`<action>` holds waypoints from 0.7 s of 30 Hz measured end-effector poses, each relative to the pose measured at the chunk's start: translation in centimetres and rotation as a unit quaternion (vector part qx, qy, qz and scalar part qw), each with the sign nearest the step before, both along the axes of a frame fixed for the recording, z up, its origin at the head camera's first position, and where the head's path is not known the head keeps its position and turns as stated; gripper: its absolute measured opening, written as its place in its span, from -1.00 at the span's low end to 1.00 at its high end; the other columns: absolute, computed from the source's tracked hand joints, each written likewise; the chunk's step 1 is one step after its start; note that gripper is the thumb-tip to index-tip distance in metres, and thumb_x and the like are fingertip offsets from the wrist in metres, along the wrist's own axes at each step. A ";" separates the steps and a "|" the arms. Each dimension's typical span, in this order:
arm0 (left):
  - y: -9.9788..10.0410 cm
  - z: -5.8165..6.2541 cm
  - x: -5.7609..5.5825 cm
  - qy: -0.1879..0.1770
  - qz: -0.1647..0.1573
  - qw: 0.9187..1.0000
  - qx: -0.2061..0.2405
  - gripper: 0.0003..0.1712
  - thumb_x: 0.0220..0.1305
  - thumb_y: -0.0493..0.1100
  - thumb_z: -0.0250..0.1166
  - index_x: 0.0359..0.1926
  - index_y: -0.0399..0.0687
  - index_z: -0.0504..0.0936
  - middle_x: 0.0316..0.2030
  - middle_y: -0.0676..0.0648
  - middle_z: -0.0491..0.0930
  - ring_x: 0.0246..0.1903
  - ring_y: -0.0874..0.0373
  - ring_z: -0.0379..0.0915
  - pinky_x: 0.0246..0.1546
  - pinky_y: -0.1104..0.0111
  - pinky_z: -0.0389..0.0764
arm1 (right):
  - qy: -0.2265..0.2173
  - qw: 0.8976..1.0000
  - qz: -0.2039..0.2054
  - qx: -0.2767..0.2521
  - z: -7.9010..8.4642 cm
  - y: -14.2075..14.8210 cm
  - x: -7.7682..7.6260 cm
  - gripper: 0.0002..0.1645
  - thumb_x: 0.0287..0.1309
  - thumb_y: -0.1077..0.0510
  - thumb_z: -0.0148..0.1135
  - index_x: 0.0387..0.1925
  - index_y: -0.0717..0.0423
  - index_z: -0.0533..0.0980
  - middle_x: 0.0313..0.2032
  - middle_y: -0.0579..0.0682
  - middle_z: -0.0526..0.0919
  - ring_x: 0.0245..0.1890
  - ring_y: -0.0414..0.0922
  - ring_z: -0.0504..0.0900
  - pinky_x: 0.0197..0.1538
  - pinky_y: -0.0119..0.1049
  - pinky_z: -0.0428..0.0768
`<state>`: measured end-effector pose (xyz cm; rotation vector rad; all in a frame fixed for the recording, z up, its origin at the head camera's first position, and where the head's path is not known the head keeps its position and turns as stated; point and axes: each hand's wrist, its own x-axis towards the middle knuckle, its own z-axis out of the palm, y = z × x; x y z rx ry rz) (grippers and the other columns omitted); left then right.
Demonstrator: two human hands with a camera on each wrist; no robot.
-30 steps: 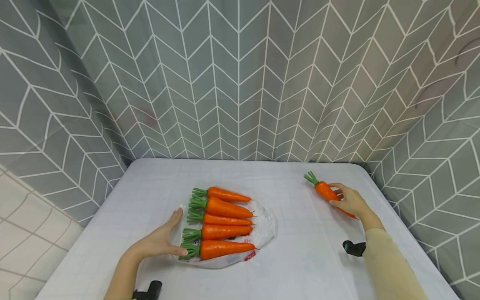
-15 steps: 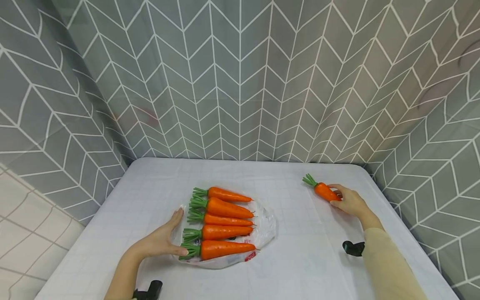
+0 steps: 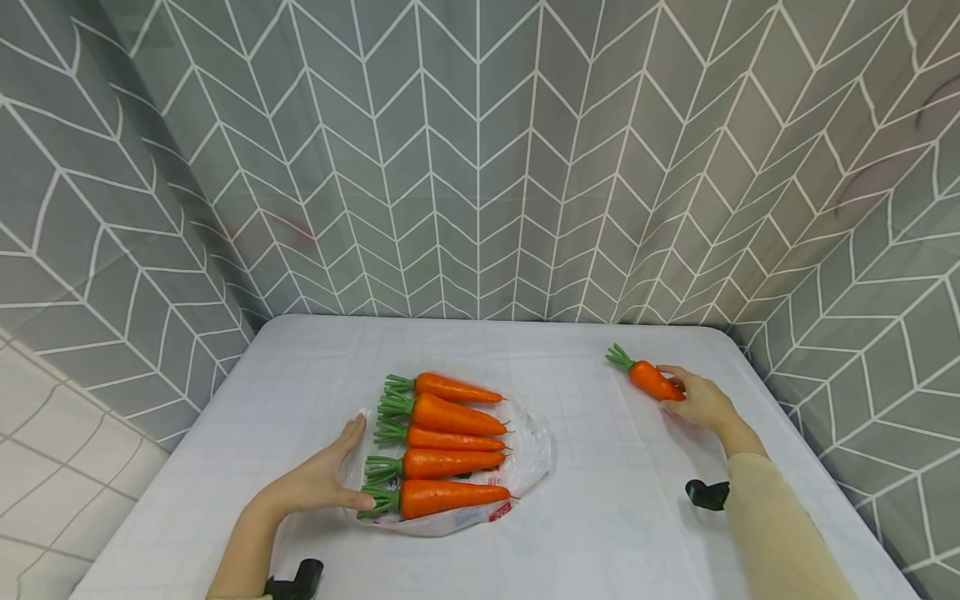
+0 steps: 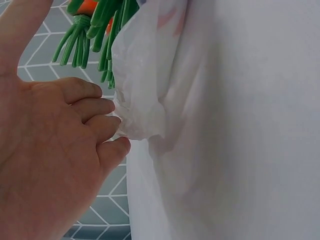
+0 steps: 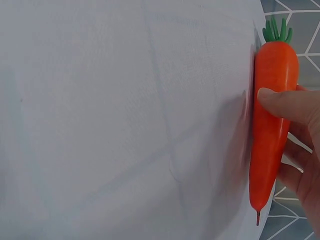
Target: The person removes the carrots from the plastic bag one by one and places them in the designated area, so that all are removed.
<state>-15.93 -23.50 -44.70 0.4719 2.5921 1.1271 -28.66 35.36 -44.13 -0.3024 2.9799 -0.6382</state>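
Observation:
My right hand [image 3: 701, 402] grips an orange carrot [image 3: 650, 380] with a green top, on the table's right side. In the right wrist view, the thumb [image 5: 287, 106] lies across that carrot's thick part, and its thin root end points down. The left hand [image 3: 318, 478] rests with thumb and fingers spread at the left edge of a clear plastic bag [image 3: 531, 454]. Several carrots [image 3: 457, 415] lie in a row on the bag, green tops toward this hand. In the left wrist view, fingertips [image 4: 120, 147] meet the bag's crumpled edge. The thumb is beside the nearest carrot's green top.
A white cloth covers the table [image 3: 592, 517]. Grey curtains [image 3: 480, 167] with white chevron lines enclose the back and sides. Pale tiled flooring [image 3: 52, 467] shows at the lower left. A black wrist mount [image 3: 707, 496] sits by the right sleeve.
The carrot in my right hand has turned slightly, and its root end, visible beyond the fingers a second ago, is now hidden in the head view. The left hand and the row of carrots stay put.

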 end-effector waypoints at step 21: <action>0.2 0.2 -0.1 0.000 -0.003 1.000 -0.003 0.45 -0.16 0.06 0.58 0.45 -0.45 -0.23 0.45 -0.43 -0.34 0.40 -0.40 -0.43 0.28 -0.26 -0.13 | 0.053 0.998 0.005 -0.018 1.1 -0.2 0.6 -0.04 0.05 0.01 0.41 0.39 0.21 0.18 0.21 0.38 0.38 0.19 0.39 0.30 0.13 0.43 0.25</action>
